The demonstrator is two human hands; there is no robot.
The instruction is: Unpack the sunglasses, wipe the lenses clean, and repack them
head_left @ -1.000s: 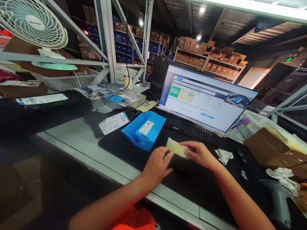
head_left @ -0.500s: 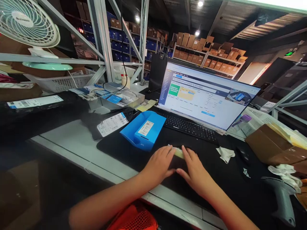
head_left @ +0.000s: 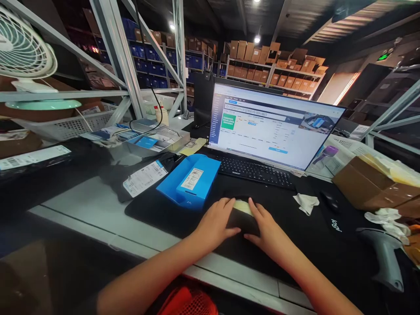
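Observation:
Between my two hands, over the black desk mat (head_left: 157,217), is a dark item with a pale yellow strip (head_left: 243,207) along its far edge; its kind I cannot make out. My left hand (head_left: 218,218) grips its left side, thumb towards the near edge. On the opposite side my right hand (head_left: 263,223) holds it, with the thumb pointing inward. Fingers cover both its ends. Just left of my hands lies a blue box (head_left: 206,175) with a white printed label (head_left: 192,178) on it.
A monitor (head_left: 252,131) stands behind a black keyboard (head_left: 252,171). To the right are a crumpled tissue (head_left: 306,203), a mouse (head_left: 329,201), a grey handheld scanner (head_left: 386,258) and a cardboard box (head_left: 364,183). A black parcel with a white label (head_left: 145,178) lies left.
The view has swung slightly to the right. My hands have moved a little apart at the thumbs, and more of the dark item and its yellow strip shows between them.

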